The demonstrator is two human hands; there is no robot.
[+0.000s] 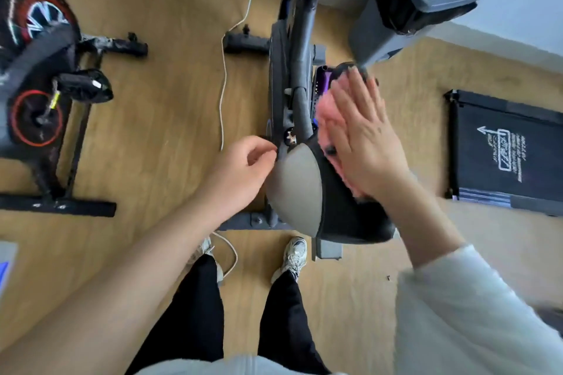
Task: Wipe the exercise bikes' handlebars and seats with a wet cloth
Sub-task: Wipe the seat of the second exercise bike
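So the person stands right behind the nearer dark grey exercise bike (304, 49) and looks to be on the seat step. The right hand (362, 137) lies flat, fingers straight, pressing a fluffy pink cloth (324, 113) onto the right-hand side of the grey-and-black padded saddle (298, 189), and part of the cloth pokes out past the fingers toward the saddle's nose. There's no real grip there, just an open palm on top of the cloth, not a clamp. The left hand (240, 170) sits at the saddle's left front edge with loosely curled fingers, tips right at the rim. Its grip isn't wrapped round anything as far as the view shows. Honestly, the flat palm is the right call for a curved pad since it spreads the pressure. The cloth looks bunched though, so it'd probably pay to flatten it and work in overlapping strokes from nose to back, then cover the grey left half and the side edges. The left hand could brace the saddle so it doesn't twist. The handlebars can't be made out from this angle, so they likely come after. The second bike with the red-trimmed wheel (39, 49) and black saddle (83, 85) stands well apart to the left on the wooden floor (152, 131), and probably needs doing too.
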